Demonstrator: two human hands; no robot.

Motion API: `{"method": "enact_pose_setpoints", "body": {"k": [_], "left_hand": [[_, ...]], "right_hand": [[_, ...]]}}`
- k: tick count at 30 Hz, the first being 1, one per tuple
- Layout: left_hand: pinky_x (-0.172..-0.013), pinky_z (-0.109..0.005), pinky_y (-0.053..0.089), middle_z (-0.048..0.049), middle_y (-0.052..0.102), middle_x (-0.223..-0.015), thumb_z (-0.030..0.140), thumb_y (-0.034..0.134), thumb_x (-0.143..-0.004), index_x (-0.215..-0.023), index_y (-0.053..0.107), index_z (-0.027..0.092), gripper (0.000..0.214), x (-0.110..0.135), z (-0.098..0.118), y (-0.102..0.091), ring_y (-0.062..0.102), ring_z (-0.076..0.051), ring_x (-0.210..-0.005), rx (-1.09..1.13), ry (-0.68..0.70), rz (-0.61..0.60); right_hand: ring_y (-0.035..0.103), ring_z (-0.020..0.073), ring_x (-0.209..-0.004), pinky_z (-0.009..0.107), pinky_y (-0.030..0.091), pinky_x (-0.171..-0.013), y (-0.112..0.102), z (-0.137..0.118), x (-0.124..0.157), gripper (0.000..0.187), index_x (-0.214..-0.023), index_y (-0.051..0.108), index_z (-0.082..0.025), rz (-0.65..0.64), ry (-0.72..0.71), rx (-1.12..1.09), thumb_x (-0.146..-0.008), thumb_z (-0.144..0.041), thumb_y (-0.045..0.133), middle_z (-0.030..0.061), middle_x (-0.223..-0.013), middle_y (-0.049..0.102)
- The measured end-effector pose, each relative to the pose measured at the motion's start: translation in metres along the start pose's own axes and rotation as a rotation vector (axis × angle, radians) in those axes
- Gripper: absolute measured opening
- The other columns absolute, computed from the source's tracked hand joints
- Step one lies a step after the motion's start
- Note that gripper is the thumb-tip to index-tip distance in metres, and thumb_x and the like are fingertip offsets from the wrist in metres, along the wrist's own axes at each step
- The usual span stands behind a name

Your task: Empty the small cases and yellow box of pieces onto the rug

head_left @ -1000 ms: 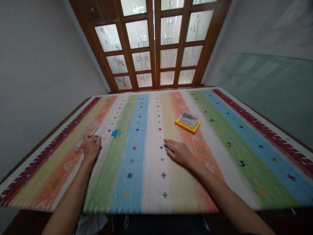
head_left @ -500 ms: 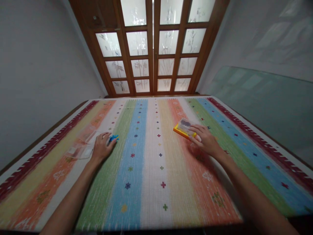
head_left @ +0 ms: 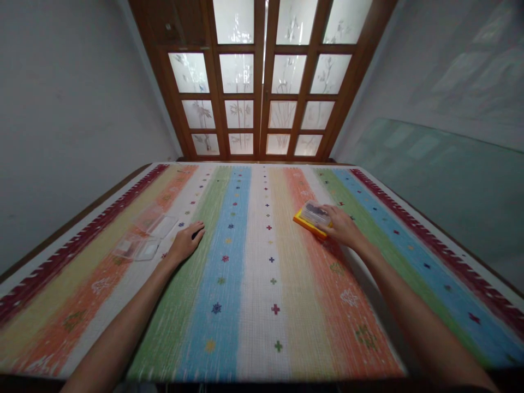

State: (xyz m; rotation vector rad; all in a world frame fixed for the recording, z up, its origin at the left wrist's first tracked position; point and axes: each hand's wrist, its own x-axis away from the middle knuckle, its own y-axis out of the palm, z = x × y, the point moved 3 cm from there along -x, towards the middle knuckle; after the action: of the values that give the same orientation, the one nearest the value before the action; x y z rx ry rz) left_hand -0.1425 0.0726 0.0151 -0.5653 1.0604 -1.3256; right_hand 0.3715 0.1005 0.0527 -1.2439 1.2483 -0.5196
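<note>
My left hand point(head_left: 187, 241) is closed over the green stripe of the cloth, thumb and fingers curled together. A dark spot shows between thumb and fingers; what they hold, if anything, is hidden. To its left lies an open clear plastic case point(head_left: 146, 250) with its lid tipped back. My right hand point(head_left: 343, 226) grips the right side of a small yellow-orange box point(head_left: 303, 222). On top of the box is a clear, greyish upper part with a dark patch, too blurred to read. The box rests on or just above the orange stripe; I cannot tell which.
A striped cloth point(head_left: 256, 305) with small printed motifs covers the table. Behind the far edge stands a wooden door point(head_left: 262, 131) with frosted panes. A pale glass-like panel point(head_left: 442, 180) leans by the right wall.
My left hand has shifted slightly right and its fingers have closed; the small blue pieces seen beside it no longer show. My right hand keeps its hold on the box, which is tilted slightly differently.
</note>
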Motion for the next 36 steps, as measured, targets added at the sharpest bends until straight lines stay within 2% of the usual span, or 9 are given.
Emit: {"method": "enact_pose_setpoints", "body": {"k": [6,10,15,19,21,24,28,31,36], "left_hand": [[-0.108,-0.049,0.049,-0.0089,0.074,-0.121,0.04,0.049,-0.089,-0.102,0.075,0.019,0.036,0.009,0.004,-0.004,0.066,-0.027,-0.119,0.019,0.008,0.035],[-0.108,-0.048,0.049,-0.0093,0.075,-0.117,0.043,0.05,-0.088,-0.098,0.075,0.02,0.035,0.01,0.006,-0.006,0.066,-0.028,-0.119,0.038,0.036,0.022],[-0.106,-0.047,0.05,-0.0109,0.072,-0.123,0.044,0.056,-0.088,-0.121,0.066,0.019,0.042,0.013,0.008,-0.011,0.068,-0.028,-0.115,0.031,0.01,0.001],[-0.114,-0.05,0.041,-0.0167,0.058,-0.143,0.045,0.06,-0.087,-0.141,0.05,0.016,0.062,0.019,0.03,-0.017,0.054,-0.032,-0.134,-0.024,0.081,0.03],[-0.117,-0.051,0.037,-0.0164,0.053,-0.148,0.047,0.061,-0.088,-0.145,0.046,0.017,0.067,0.027,0.054,-0.014,0.049,-0.032,-0.138,-0.004,0.192,-0.002],[-0.116,-0.051,0.039,-0.0154,0.051,-0.15,0.049,0.066,-0.087,-0.151,0.039,0.023,0.075,0.043,0.099,0.004,0.05,-0.031,-0.138,0.102,0.362,-0.152],[-0.118,-0.053,0.035,-0.0167,0.044,-0.154,0.049,0.076,-0.079,-0.156,0.03,0.026,0.093,0.058,0.148,0.041,0.042,-0.034,-0.143,0.179,0.489,-0.319],[-0.114,-0.053,0.04,-0.0175,0.049,-0.149,0.038,0.073,-0.084,-0.154,0.031,0.026,0.083,0.057,0.165,0.06,0.047,-0.033,-0.138,0.251,0.481,-0.307],[-0.112,-0.052,0.043,-0.0155,0.055,-0.136,0.021,0.065,-0.084,-0.15,0.035,0.024,0.072,0.05,0.168,0.071,0.053,-0.03,-0.13,0.36,0.433,-0.241]], "right_hand": [[0.063,0.0329,-0.114,0.05,0.05,-0.097,-0.014,-0.029,-0.002,0.046,-0.13,0.057,-0.016,0.043,-0.03,-0.109,-0.09,-0.039,0.056,0.0179,-0.125,0.066],[0.059,0.0297,-0.124,0.051,0.046,-0.104,-0.014,-0.07,0.009,0.045,-0.134,0.055,-0.023,-0.057,-0.175,-0.271,-0.092,-0.039,0.059,0.0125,-0.132,0.064],[0.059,0.0286,-0.124,0.048,0.047,-0.104,-0.006,-0.113,0.032,0.055,-0.139,0.052,-0.022,-0.221,-0.273,-0.444,-0.088,-0.035,0.068,0.0147,-0.135,0.062],[0.057,0.028,-0.127,0.047,0.046,-0.107,0.007,-0.124,0.047,0.064,-0.145,0.047,-0.02,-0.333,-0.31,-0.485,-0.087,-0.034,0.07,0.0169,-0.14,0.058],[0.052,0.0287,-0.134,0.049,0.043,-0.11,0.014,-0.127,0.051,0.066,-0.147,0.045,-0.019,-0.346,-0.34,-0.44,-0.087,-0.032,0.069,0.0183,-0.145,0.055],[0.044,0.0303,-0.141,0.053,0.04,-0.112,0.018,-0.136,0.051,0.062,-0.145,0.048,-0.017,-0.328,-0.392,-0.321,-0.087,-0.027,0.066,0.0195,-0.147,0.052],[0.051,0.0332,-0.132,0.055,0.044,-0.107,0.015,-0.164,0.044,0.05,-0.132,0.058,-0.012,-0.303,-0.474,-0.123,-0.085,-0.024,0.064,0.0224,-0.14,0.057],[0.063,0.0339,-0.115,0.049,0.052,-0.097,0.02,-0.187,0.045,0.048,-0.129,0.057,-0.002,-0.286,-0.518,0.055,-0.086,-0.022,0.062,0.0275,-0.124,0.064],[0.065,0.0389,-0.114,0.055,0.053,-0.092,0.042,-0.212,0.056,0.048,-0.137,0.05,0.003,-0.191,-0.535,0.397,-0.095,-0.019,0.044,0.0353,-0.126,0.062]]}}
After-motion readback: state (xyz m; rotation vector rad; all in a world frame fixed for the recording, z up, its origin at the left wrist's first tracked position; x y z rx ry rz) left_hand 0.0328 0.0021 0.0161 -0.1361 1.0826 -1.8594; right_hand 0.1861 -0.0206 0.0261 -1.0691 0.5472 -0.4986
